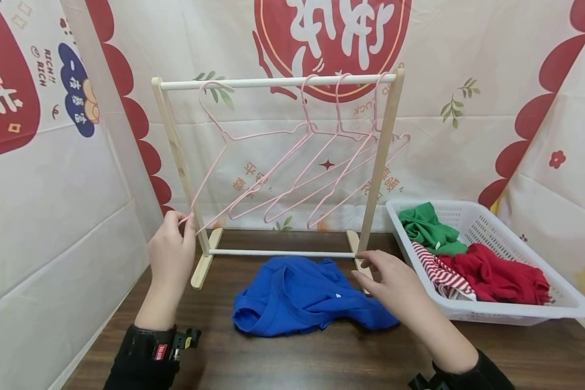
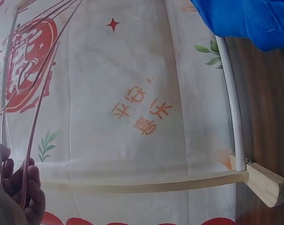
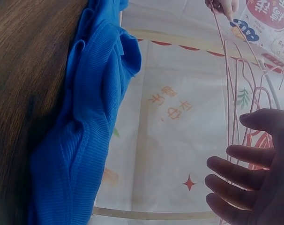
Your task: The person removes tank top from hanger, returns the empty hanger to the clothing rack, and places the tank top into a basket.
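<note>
My left hand [image 1: 173, 252] pinches the lower left corner of a pink hanger [image 1: 263, 134], whose hook is at the left part of the white rod [image 1: 273, 82]. In the left wrist view, fingers curl round the hanger's thin wire [image 2: 36, 117]. Three more pink hangers hang from the rod's right part. A crumpled blue garment [image 1: 302, 300], with a ribbed edge, lies on the table before the rack. My right hand [image 1: 395, 279] hovers by the garment's right end, fingers spread and holding nothing; the right wrist view shows its fingers [image 3: 240, 176] apart from the cloth.
The small rack has wooden side posts [image 1: 384, 146], flat feet [image 1: 207, 265] and a white lower bar [image 1: 283, 253]. At the right, a white basket [image 1: 517, 313] holds green cloth [image 1: 431, 230], red-striped cloth [image 1: 441, 271] and red cloth [image 1: 499, 273]. Printed cloth walls surround the brown table [image 1: 214, 346].
</note>
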Available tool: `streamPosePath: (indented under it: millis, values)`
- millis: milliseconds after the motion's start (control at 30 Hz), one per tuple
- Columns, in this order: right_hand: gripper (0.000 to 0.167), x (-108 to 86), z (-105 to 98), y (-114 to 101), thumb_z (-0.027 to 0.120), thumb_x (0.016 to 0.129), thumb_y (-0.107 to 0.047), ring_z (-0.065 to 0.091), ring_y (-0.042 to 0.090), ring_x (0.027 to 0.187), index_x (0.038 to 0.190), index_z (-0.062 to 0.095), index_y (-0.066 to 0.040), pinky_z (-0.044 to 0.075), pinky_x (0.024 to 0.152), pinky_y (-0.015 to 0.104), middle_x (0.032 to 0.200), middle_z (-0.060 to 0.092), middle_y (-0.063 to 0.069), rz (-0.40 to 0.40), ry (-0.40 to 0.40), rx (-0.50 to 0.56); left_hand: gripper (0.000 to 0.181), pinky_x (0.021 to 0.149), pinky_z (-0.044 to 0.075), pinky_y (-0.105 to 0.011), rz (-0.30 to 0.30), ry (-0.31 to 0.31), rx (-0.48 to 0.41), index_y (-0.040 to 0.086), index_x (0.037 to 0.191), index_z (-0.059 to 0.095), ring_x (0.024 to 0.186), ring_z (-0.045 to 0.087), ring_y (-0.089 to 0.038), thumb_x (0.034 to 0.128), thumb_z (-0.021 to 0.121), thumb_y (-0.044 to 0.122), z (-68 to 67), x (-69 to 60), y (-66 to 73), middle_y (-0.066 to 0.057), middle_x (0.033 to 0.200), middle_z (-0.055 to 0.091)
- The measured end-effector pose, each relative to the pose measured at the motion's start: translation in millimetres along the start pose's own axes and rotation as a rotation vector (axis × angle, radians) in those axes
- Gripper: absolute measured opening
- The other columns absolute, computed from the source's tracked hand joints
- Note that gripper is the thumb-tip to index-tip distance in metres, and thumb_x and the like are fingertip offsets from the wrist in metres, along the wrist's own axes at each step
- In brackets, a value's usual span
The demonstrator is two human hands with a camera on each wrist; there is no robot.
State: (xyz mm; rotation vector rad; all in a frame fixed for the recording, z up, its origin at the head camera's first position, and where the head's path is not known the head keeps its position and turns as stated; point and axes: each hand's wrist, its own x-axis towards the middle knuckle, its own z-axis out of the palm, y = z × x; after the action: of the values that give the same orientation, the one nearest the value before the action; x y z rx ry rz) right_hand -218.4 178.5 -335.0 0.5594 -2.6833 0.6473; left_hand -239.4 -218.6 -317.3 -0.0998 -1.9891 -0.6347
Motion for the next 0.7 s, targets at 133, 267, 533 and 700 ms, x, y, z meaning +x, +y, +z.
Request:
streamPosePath:
  millis: [133, 267, 533, 700]
  values:
    - [0.035, -0.2, 1.5, 1.1, 0.071, 0.089, -0.028, 0.059, 0.020, 0.085, 0.115, 0.066, -0.004, 0.051, 0.075, 0.042, 0.097, 0.066, 0.003, 0.006, -0.004, 0.001, 0.019, 0.049, 0.033, -0.038, 0.031, -0.003, 0.009, -0.006, 0.092, 0.055, 0.052, 0.048, -0.030, 0.0965, 0.061, 0.012, 1.0, 6.0, 4.7, -0.017, 0.067, 0.059]
    - [0.035, -0.2, 1.5, 1.1, 0.070, 0.090, -0.028, 0.057, 0.018, 0.082, 0.116, 0.066, -0.003, 0.049, 0.072, 0.040, 0.096, 0.066, 0.003, 0.005, -0.004, 0.003, 0.021, 0.048, 0.035, -0.038, 0.061, -0.017, 0.008, -0.007, 0.094, 0.055, 0.052, 0.049, -0.029, 0.0972, 0.060, 0.013, 2.5, 13.8, 11.0, -0.017, 0.067, 0.058]
    - [0.036, -1.2, 2.1, 0.6, 0.069, 0.091, -0.028, 0.053, 0.016, 0.078, 0.116, 0.066, -0.003, 0.046, 0.069, 0.037, 0.094, 0.065, 0.002, 0.004, -0.011, 0.015, 0.022, 0.051, 0.041, -0.043, 0.053, -0.065, 0.003, -0.007, 0.095, 0.057, 0.056, 0.054, -0.031, 0.0981, 0.059, 0.015, 5.3, 21.6, 19.9, -0.017, 0.069, 0.059]
    - [0.036, -1.7, 4.0, 2.1, 0.069, 0.091, -0.028, 0.053, 0.015, 0.077, 0.116, 0.066, -0.003, 0.046, 0.069, 0.036, 0.093, 0.065, 0.002, -0.002, -0.010, 0.016, 0.023, 0.050, 0.042, -0.041, 0.074, -0.087, 0.016, -0.007, 0.096, 0.057, 0.056, 0.055, -0.030, 0.0984, 0.059, 0.016, 8.2, 24.6, 25.0, -0.018, 0.070, 0.060]
